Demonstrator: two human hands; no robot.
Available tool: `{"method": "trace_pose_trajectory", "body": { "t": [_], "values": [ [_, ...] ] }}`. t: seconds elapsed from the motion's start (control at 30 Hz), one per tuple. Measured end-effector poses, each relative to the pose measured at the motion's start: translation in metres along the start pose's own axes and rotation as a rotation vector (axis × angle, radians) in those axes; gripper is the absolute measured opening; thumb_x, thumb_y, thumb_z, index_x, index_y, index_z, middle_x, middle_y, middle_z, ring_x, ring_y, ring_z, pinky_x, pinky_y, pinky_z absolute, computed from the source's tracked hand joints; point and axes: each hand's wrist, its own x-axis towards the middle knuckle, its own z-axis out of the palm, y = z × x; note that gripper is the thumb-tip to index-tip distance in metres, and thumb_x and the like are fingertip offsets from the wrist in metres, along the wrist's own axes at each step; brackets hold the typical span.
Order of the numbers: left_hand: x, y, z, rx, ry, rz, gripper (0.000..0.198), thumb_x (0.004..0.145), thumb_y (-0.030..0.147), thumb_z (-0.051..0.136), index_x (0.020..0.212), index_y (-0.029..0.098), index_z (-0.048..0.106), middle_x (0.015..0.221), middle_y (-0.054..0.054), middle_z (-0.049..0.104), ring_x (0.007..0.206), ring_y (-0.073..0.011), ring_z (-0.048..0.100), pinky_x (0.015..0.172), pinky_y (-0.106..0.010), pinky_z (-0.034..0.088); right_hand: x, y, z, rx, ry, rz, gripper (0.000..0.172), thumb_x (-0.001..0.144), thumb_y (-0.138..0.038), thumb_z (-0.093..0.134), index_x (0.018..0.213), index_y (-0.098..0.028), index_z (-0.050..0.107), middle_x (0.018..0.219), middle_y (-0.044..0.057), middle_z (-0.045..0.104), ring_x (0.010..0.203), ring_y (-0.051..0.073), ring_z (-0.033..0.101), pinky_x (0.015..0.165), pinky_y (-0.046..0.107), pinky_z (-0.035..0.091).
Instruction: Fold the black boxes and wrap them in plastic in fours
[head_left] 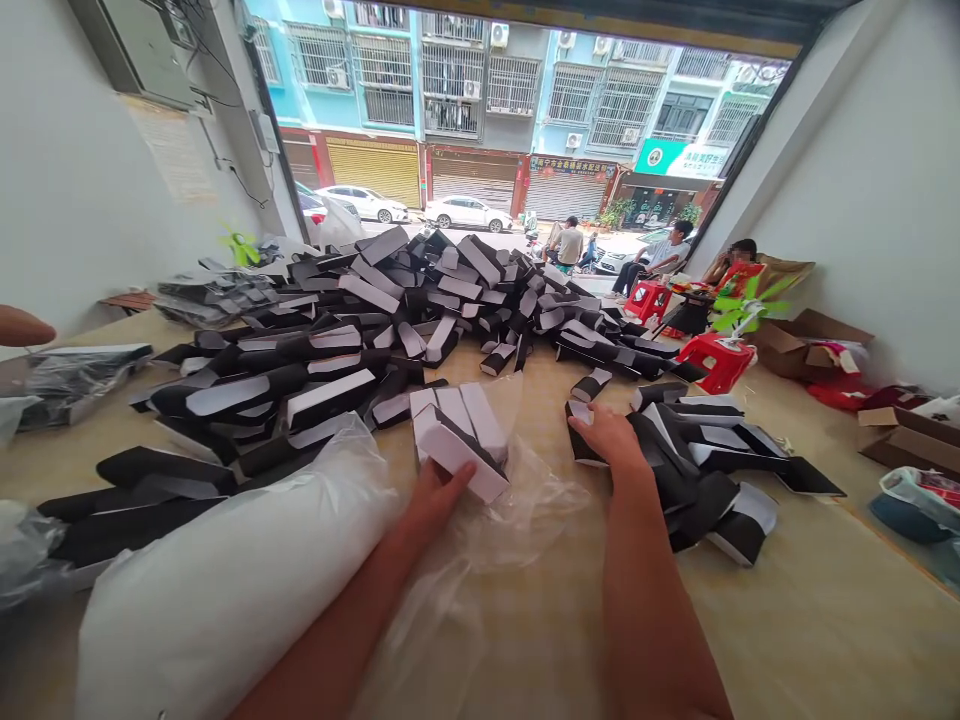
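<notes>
My left hand [442, 492] grips a white box [463, 455] with a dark edge, thumb on top and fingers underneath. Beneath and behind it, more white boxes [469, 408] lie side by side at a clear plastic bag [525, 500]. Farther right, my right hand [606, 436] has its fingers closed on a black-and-white box [583, 445] at the left edge of a small heap of black-and-white boxes [675, 460]. A large pile of such boxes [450, 280] covers the far side of the table.
A bulging white plastic bag [240, 590] lies along my left forearm on the table [540, 620]. Plastic-wrapped boxes [82, 375] are at the left. Beyond the right edge stand red stools [716, 362], cardboard boxes [814, 340] and seated people. Part of another person's hand [26, 326] shows at far left.
</notes>
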Motion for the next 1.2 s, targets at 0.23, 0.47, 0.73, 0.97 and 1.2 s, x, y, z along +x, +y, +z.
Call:
{"method": "trace_pose_trajectory", "body": {
  "t": [0.23,0.47,0.73,0.97,1.2],
  "values": [
    [-0.003,0.005,0.003,0.040,-0.045,0.036,0.059,0.067,0.058,0.083,0.106,0.018,0.062,0.109,-0.012,0.074,0.105,-0.0291,0.068,0.094,-0.044,0.056,0.009,0.016,0.027,-0.044,-0.074,0.112,0.053,0.073,-0.043,0.075,0.117,-0.016,0.064,0.109,0.021,0.071,0.106,0.038,0.067,0.080,0.042,0.052],
    [-0.006,0.007,0.003,0.061,-0.103,0.082,0.069,0.066,0.054,0.084,0.118,0.019,0.057,0.118,-0.013,0.071,0.110,-0.0296,0.067,0.094,-0.045,0.056,0.004,-0.005,0.026,0.022,-0.066,0.095,0.051,0.069,-0.017,0.069,0.120,-0.015,0.063,0.119,0.021,0.067,0.115,0.038,0.063,0.090,0.043,0.051],
    [-0.007,0.008,0.004,0.034,-0.096,0.082,0.062,0.071,0.056,0.079,0.117,0.019,0.061,0.120,-0.011,0.071,0.112,-0.0292,0.065,0.096,-0.043,0.054,-0.012,-0.057,0.011,1.181,-0.033,0.039,0.062,0.068,-0.039,0.067,0.126,-0.021,0.056,0.122,0.011,0.069,0.104,0.028,0.068,0.084,0.039,0.056],
    [-0.003,-0.006,-0.001,-0.008,-0.111,0.068,0.052,0.085,0.060,0.066,0.121,0.023,0.063,0.128,-0.009,0.069,0.120,-0.0268,0.062,0.105,-0.042,0.050,-0.036,-0.098,0.030,1.523,-0.359,0.028,0.055,0.075,-0.050,0.056,0.121,-0.021,0.063,0.105,0.006,0.076,0.090,0.027,0.071,0.066,0.035,0.055],
    [-0.007,0.008,0.005,-0.021,-0.124,0.058,0.056,0.078,0.060,0.072,0.121,0.025,0.065,0.126,-0.008,0.070,0.115,-0.0288,0.064,0.099,-0.043,0.054,-0.073,-0.094,0.044,1.600,-0.460,-0.056,0.062,0.076,-0.058,0.068,0.128,-0.026,0.060,0.128,0.007,0.068,0.102,0.027,0.068,0.076,0.035,0.056]
  ]
}}
